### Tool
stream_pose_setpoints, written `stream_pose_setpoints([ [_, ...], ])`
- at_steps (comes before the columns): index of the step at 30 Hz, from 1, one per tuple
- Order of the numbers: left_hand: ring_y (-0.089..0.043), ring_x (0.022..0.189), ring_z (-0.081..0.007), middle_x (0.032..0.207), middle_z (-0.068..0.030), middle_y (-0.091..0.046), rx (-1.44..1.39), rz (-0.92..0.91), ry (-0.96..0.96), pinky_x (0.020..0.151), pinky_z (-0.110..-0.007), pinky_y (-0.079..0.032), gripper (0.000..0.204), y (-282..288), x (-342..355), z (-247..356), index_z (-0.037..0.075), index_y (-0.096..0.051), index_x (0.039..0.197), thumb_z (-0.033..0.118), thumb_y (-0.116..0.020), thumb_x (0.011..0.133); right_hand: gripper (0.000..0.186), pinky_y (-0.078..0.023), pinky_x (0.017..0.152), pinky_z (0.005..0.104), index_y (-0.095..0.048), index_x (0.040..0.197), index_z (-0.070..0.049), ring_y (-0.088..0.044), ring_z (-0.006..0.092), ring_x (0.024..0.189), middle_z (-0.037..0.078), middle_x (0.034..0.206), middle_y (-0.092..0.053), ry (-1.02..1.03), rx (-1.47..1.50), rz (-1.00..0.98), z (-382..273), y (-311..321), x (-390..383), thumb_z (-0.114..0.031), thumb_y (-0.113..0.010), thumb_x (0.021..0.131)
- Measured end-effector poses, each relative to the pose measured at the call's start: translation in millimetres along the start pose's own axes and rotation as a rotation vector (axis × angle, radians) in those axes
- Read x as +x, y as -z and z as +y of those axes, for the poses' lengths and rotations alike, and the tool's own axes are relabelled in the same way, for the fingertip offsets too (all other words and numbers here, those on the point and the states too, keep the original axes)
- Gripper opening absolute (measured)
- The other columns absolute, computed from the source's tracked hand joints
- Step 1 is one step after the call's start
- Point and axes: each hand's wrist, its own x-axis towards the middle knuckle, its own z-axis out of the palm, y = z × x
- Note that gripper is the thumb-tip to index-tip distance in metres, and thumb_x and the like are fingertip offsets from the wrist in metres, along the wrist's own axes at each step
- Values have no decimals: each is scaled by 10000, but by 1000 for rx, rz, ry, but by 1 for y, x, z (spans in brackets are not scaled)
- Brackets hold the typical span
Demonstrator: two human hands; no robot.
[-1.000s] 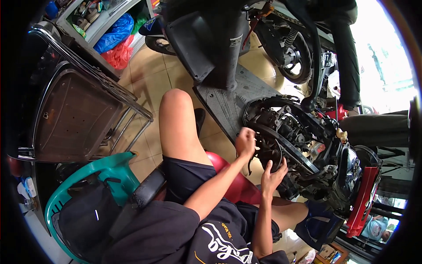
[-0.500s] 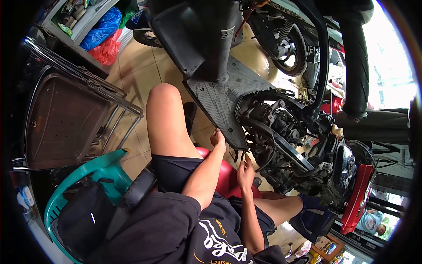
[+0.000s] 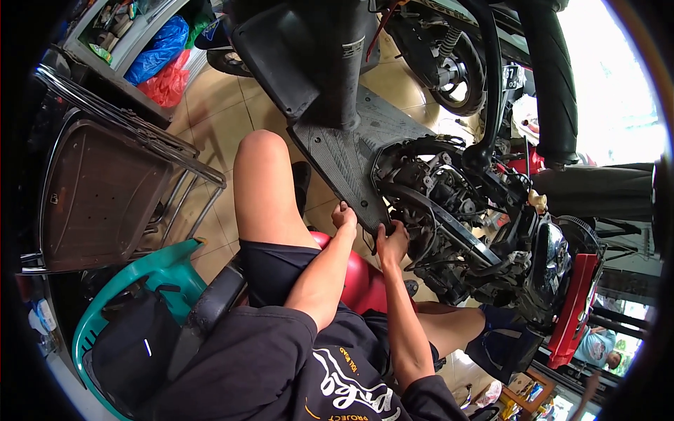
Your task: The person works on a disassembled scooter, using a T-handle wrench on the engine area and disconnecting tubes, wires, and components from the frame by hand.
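Note:
A black scooter with its rear bodywork off stands before me. Its ribbed floorboard [image 3: 335, 156] points its narrow end toward me. My left hand [image 3: 344, 216] is closed on the board's near left edge, with fingertips hidden underneath. At the rear corner, my right hand [image 3: 392, 242] grips the board between thumb and fingers, next to the bared engine and frame [image 3: 442, 196]. Thin black tabs hang from the board's end between the hands. A red rounded seat or tank-like surface [image 3: 358, 277] lies below my forearms.
A green plastic chair [image 3: 105, 316] and a brown folding chair [image 3: 105, 189] stand at the left. Blue bags [image 3: 163, 50] and red bags [image 3: 168, 81] lie by a cabinet. Another motorcycle's wheel [image 3: 456, 81] is beyond the scooter. A distant person [image 3: 597, 347] appears at lower right.
My right hand has moved up and forward onto the floorboard's rear corner. My left hand stays at the edge, and the view has shifted slightly.

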Motion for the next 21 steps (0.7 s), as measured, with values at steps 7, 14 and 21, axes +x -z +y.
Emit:
stream_pose_setpoints([
  [7,-663,922,-341,988,-196,-704,-73,-38,57,844,-420,-492,313,-5,10,-11,23,-691,987,300,-548,966,354,-500,861,438,-706,1055,-58,-677,388,946,200,923,-721,-187,37,-45,2,-1,17,-348,-706,853],
  [14,-669,936,-322,1006,-168,-716,-141,-44,103,847,-419,-499,350,-11,8,-14,32,-697,1050,330,-543,950,342,-514,833,419,-721,1054,-41,-691,375,893,202,884,-718,-103,-55,-55,10,-6,23,-320,-696,857],
  [21,-678,967,-323,1039,-173,-723,-384,-6,483,867,-420,-513,350,-7,-6,2,64,-731,1047,317,-554,882,322,-504,879,420,-723,1047,-45,-668,367,990,185,1013,-716,-182,0,-44,13,-8,23,-299,-698,851],
])
